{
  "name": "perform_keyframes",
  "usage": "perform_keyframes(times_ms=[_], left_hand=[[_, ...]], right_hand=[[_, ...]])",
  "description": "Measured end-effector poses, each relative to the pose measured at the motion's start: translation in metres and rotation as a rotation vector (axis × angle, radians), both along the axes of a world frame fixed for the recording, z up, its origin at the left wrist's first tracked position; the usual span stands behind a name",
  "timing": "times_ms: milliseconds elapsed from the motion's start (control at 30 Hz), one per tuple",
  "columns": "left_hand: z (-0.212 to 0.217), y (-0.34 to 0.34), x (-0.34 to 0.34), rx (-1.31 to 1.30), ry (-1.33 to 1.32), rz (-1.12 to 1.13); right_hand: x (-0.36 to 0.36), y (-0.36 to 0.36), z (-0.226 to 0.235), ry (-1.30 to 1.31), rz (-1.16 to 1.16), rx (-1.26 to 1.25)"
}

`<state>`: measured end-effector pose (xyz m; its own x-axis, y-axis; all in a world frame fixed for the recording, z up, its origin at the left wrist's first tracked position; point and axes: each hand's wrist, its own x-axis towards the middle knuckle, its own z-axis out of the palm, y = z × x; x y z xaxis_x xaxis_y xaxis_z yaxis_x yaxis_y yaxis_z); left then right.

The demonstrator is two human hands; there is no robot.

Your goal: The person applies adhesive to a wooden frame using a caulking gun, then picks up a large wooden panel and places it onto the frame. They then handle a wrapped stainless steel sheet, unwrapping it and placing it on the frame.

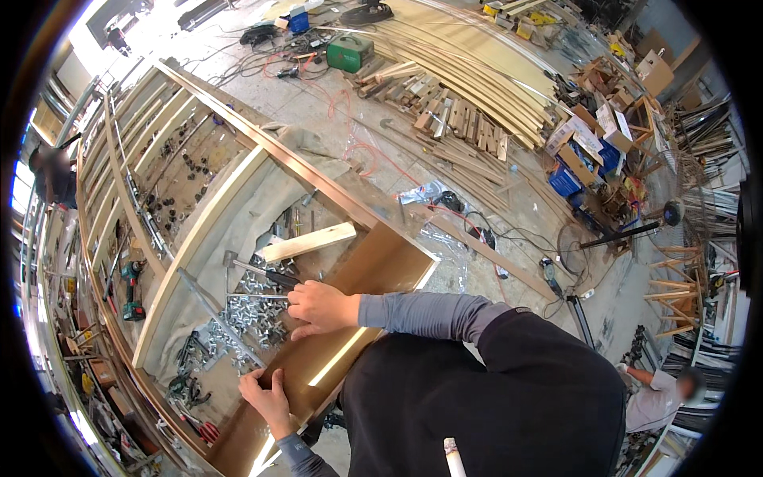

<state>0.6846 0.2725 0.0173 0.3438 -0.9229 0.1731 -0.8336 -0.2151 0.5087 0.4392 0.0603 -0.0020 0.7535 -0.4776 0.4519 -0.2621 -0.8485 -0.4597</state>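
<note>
A long brown trough-shaped panel (308, 374) lies in front of me. My left hand (266, 405) grips its far edge, the thumb on the inner face and the fingers over the rim. The lower end of a grey metal tube (214, 312) comes close to those fingertips. My right hand (324, 308) is closed above the panel's upper stretch; what its curled fingers hold is hidden. A hammer (278, 277) with a dark handle lies against this hand's far side. Beyond both hands spreads a heap of silver bolts or metal fittings (250, 318).
A curved pale wooden rail (199, 238) crosses the bench frame, with a short wood block (308, 242) near it. A teal cordless drill (133, 290) lies at left. Timber strips (461, 63), cables and cartons (584, 143) cover the floor. Two other people are at far left and lower right.
</note>
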Motion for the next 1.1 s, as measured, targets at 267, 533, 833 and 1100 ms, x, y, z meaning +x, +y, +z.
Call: perform_keyframes(times_ms=[267, 533, 833, 1100], left_hand=[[0.002, -0.001, -0.005, 0.002, -0.013, -0.005], [-0.005, 0.000, -0.006, -0.007, -0.007, -0.011], [-0.007, 0.003, -0.015, -0.073, -0.097, 0.045], [-0.003, 0.005, 0.006, -0.117, -0.229, 0.046]], right_hand=[[0.000, 0.002, -0.004, 0.028, -0.004, 0.006], [-0.003, 0.004, -0.002, 0.060, -0.004, 0.050], [-0.002, 0.001, 0.000, 0.035, 0.034, 0.035], [0.020, 0.013, 0.028, -0.030, 0.060, 0.133]])
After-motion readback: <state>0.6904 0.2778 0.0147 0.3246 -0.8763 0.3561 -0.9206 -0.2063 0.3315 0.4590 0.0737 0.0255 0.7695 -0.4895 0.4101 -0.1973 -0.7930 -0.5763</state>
